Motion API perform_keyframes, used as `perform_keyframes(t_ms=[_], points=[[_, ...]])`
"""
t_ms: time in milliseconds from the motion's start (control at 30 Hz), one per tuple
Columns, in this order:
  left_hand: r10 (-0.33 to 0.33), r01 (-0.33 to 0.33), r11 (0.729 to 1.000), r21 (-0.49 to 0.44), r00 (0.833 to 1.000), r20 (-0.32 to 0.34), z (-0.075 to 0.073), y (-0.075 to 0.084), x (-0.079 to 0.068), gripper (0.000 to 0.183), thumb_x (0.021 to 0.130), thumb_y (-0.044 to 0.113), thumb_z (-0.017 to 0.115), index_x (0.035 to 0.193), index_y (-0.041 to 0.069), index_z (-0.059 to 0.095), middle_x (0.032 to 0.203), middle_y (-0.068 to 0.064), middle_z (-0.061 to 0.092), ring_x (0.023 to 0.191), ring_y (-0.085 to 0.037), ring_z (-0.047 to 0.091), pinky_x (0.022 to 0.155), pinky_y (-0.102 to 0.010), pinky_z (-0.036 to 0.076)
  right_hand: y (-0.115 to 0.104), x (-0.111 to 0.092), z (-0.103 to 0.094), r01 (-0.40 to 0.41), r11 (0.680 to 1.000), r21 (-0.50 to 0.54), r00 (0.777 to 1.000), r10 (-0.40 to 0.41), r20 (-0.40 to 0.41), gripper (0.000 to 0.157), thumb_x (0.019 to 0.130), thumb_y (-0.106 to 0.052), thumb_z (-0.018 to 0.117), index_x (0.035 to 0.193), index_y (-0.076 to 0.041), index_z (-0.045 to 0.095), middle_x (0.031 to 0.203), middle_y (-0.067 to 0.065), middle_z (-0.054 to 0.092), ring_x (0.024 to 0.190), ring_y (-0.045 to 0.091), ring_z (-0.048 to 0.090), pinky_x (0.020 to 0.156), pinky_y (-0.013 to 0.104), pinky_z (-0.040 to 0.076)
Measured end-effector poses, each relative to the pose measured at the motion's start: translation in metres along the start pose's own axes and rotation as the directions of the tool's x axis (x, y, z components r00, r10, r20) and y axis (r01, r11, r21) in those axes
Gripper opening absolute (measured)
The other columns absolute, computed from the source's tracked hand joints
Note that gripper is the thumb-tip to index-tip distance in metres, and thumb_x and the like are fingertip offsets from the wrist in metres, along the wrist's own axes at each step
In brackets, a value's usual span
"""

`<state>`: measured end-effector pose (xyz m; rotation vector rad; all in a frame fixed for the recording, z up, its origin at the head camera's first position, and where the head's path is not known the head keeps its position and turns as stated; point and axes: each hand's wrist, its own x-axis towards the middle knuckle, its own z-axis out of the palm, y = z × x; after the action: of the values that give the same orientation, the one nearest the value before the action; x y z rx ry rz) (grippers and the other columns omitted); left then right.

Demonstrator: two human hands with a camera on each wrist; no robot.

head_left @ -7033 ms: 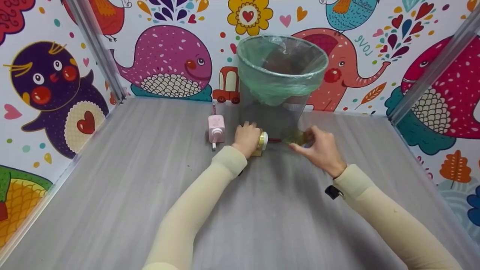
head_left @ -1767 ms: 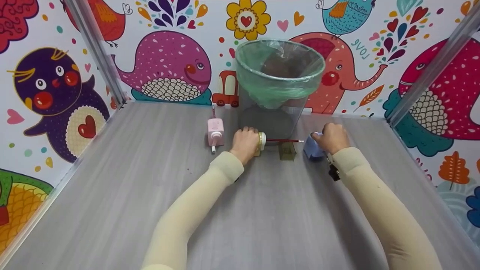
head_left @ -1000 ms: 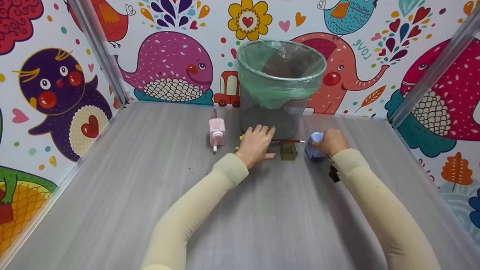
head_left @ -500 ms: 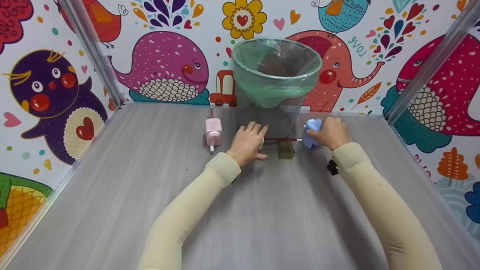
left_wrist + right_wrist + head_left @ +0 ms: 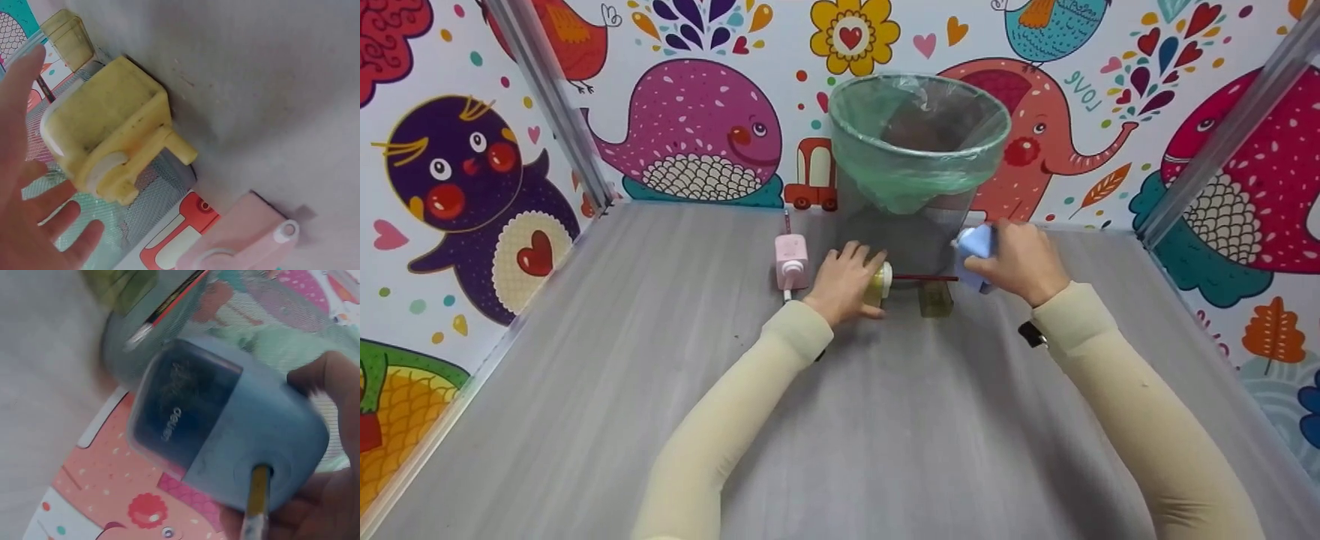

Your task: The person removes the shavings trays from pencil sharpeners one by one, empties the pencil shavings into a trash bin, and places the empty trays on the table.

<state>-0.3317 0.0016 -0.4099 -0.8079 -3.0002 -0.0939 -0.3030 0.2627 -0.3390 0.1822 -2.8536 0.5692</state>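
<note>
My left hand [image 5: 846,281] is beside a yellow crank pencil sharpener [image 5: 112,107], its fingers [image 5: 59,216] spread and not closed round it. A dark red pencil [image 5: 922,278] sticks out of that sharpener's white front. My right hand [image 5: 1024,259] grips a blue pencil sharpener [image 5: 247,422], which is tilted and raised over the table. Its dark see-through part faces the right wrist camera, and a pencil [image 5: 257,498] stands in its hole. Between the two sharpeners sits a see-through olive shavings drawer [image 5: 936,299].
A pink crank sharpener [image 5: 791,259] with a pencil in it stands left of my left hand. Behind the hands is a mesh waste bin [image 5: 900,236] with a green liner [image 5: 915,180]. Patterned panels [image 5: 697,135] border the grey table [image 5: 810,450].
My right hand has set down the olive drawer and now grips the blue sharpener, recently raised and tilted. My left hand has loosened its hold on the yellow sharpener, fingers spreading.
</note>
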Motion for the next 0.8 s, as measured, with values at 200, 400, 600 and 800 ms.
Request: perform_keyframes(t_ms=[200,400,600,800], points=[[0.008,-0.007,0.999,-0.034,1.000,0.013,-0.004,-0.004,-0.003,0.102,0.077,0.061,0.077,0.157,0.018,0.032,0.159,-0.015,0.038,0.148,-0.035,0.032,0.120,-0.057,0.030,-0.020,-0.004,0.008,0.089,0.996,0.033,0.994,-0.091,0.066,0.057,0.079,-0.028,0.080,0.121,0.002,0.057,0.113,0.021,0.066,0.097,0.039,0.068,0.089,0.058,0.056],[0.032,-0.031,0.999,-0.023,0.997,0.073,-0.005,-0.012,-0.008,0.111,0.074,0.063,0.078,0.160,0.020,0.024,0.163,-0.013,0.032,0.151,-0.036,0.026,0.121,-0.058,0.027,-0.030,-0.006,0.022,0.239,0.970,0.048,0.956,-0.244,0.162,0.052,0.080,-0.028,0.077,0.117,0.007,0.063,0.103,0.021,0.071,0.083,0.030,0.068,0.078,0.048,0.060],[0.067,-0.066,0.998,-0.021,0.993,0.096,-0.005,-0.017,-0.014,0.115,0.073,0.062,0.080,0.161,0.019,0.020,0.163,-0.014,0.031,0.151,-0.036,0.026,0.121,-0.057,0.027,-0.030,-0.008,0.043,0.340,0.936,0.092,0.881,-0.351,0.317,0.053,0.080,-0.029,0.080,0.120,0.004,0.066,0.108,0.018,0.070,0.088,0.026,0.066,0.077,0.043,0.060],[0.089,-0.086,0.995,-0.045,0.992,0.092,-0.006,-0.018,-0.015,0.116,0.072,0.064,0.079,0.161,0.019,0.019,0.164,-0.013,0.030,0.151,-0.035,0.026,0.121,-0.058,0.027,-0.033,-0.008,0.061,0.408,0.910,0.074,0.841,-0.406,0.358,0.053,0.079,-0.028,0.081,0.121,0.003,0.067,0.108,0.017,0.067,0.089,0.025,0.065,0.075,0.040,0.059]])
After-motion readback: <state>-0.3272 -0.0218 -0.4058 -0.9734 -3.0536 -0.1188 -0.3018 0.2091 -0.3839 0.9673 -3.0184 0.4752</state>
